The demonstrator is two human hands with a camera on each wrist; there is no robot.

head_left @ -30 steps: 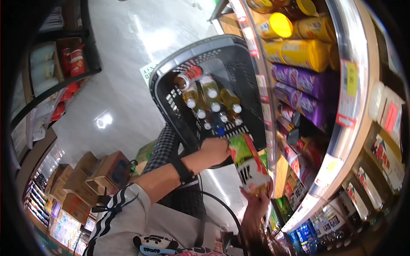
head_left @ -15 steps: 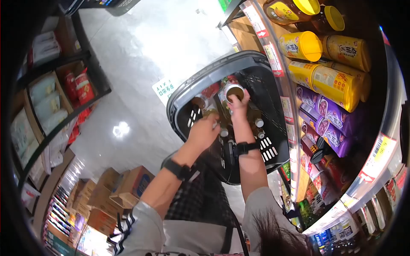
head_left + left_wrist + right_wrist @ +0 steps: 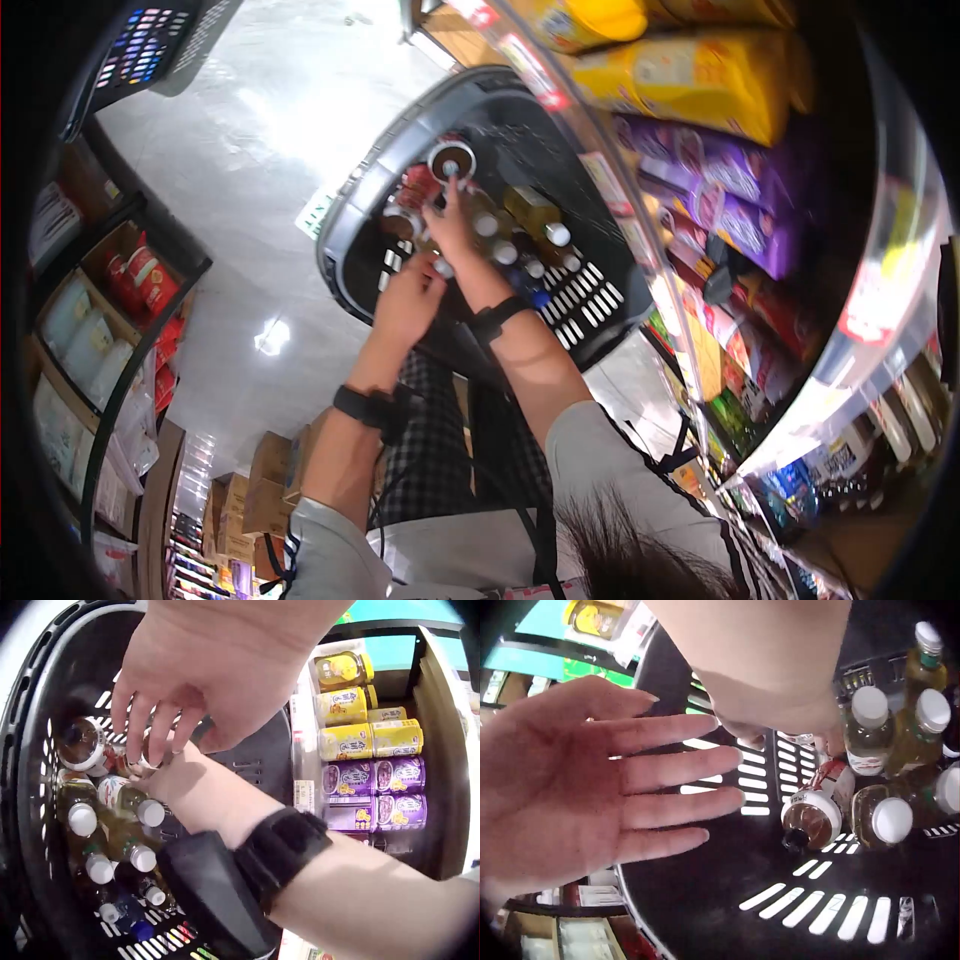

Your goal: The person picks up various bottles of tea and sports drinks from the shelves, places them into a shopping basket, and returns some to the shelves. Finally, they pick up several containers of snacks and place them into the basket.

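Note:
Both hands are in a black shopping basket (image 3: 335, 215). My right hand (image 3: 452, 228) reaches deeper, one extended fingertip on the brown end of a round, white-rimmed container (image 3: 452, 152); its other fingers are partly hidden. My left hand (image 3: 214, 667) hovers above the right wrist, fingers loosely bent and nothing in them; in the right wrist view its palm shows with fingers straight. Several bottles of yellowish liquid with white caps (image 3: 82, 819) stand beside them, one with a blue cap (image 3: 141, 930). A red-labelled bottle (image 3: 810, 817) tilts against the basket's side.
A shelf edge with price tags (image 3: 610, 185) runs close along the basket's right. It holds yellow canisters (image 3: 690, 80) and purple canisters (image 3: 735, 215). Another basket (image 3: 150, 45) is at the far left, above a shelf of packets (image 3: 85, 330). Cardboard boxes (image 3: 268, 480) are stacked lower left.
The green-and-white packet held a second ago is no longer in the hands. Since half a second ago, the round container is lower in the basket and the right hand's grip has loosened.

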